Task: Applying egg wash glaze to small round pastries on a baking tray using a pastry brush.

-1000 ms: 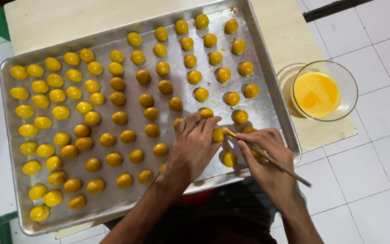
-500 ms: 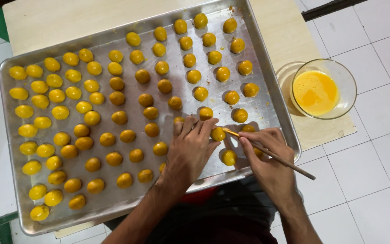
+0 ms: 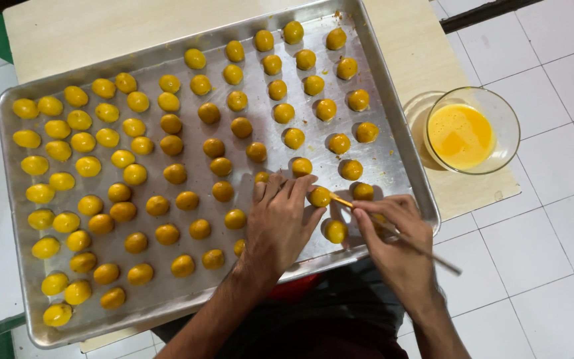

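Fingers (image 3: 367, 214) pinching thin wooden brush (image 3: 406, 240), glossy round dough ball (image 3: 319, 197), dented metal tray (image 3: 393, 119)

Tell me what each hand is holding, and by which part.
The right hand pinches a thin brush partway along its handle, tip at a dough ball. The left hand steadies that ball with its fingertips and grips nothing.

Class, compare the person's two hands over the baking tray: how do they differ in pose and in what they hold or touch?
The left hand lies flat, fingers spread, its fingertips beside one dough ball; the right hand is curled in a pinch. The left hand holds no tool; the right hand grips a thin brush whose tip meets that ball. The left hand lies wholly over the tray; the right hand crosses its near rim. Both are bare.
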